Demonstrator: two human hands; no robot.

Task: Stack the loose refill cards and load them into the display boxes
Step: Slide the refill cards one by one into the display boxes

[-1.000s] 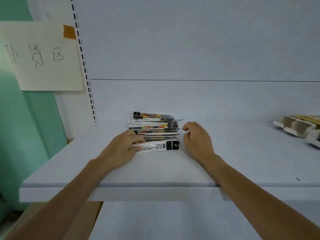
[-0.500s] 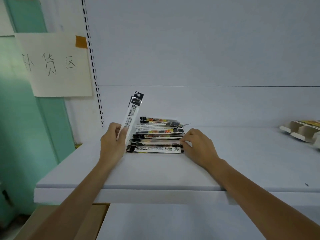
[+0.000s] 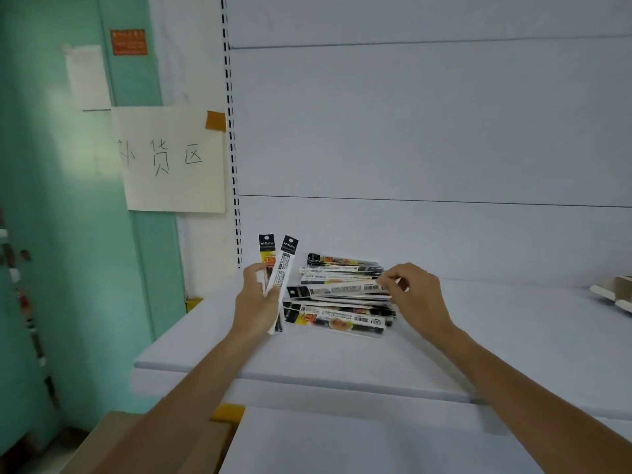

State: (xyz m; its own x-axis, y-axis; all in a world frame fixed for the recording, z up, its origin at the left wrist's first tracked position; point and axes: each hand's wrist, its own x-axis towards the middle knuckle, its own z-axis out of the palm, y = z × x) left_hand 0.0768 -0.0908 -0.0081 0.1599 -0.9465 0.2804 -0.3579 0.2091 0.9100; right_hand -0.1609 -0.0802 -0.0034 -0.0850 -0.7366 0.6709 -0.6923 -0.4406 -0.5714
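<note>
A loose pile of refill cards (image 3: 338, 302), long black-and-white packets, lies on the white shelf (image 3: 342, 357) against the back wall. My left hand (image 3: 254, 302) holds two refill cards (image 3: 278, 265) upright just left of the pile. My right hand (image 3: 415, 295) pinches the right end of one card (image 3: 337, 289) lifted slightly off the pile. The edge of a beige display box (image 3: 615, 295) shows at the far right of the shelf.
A handwritten paper sign (image 3: 171, 159) is taped to the green wall on the left beside the slotted shelf upright (image 3: 232, 148). A brown cardboard box (image 3: 160, 443) sits below the shelf's left front corner.
My left hand now holds two cards upright instead of one. My right hand has picked up another card by its right end. The view has tilted up and moved closer.
</note>
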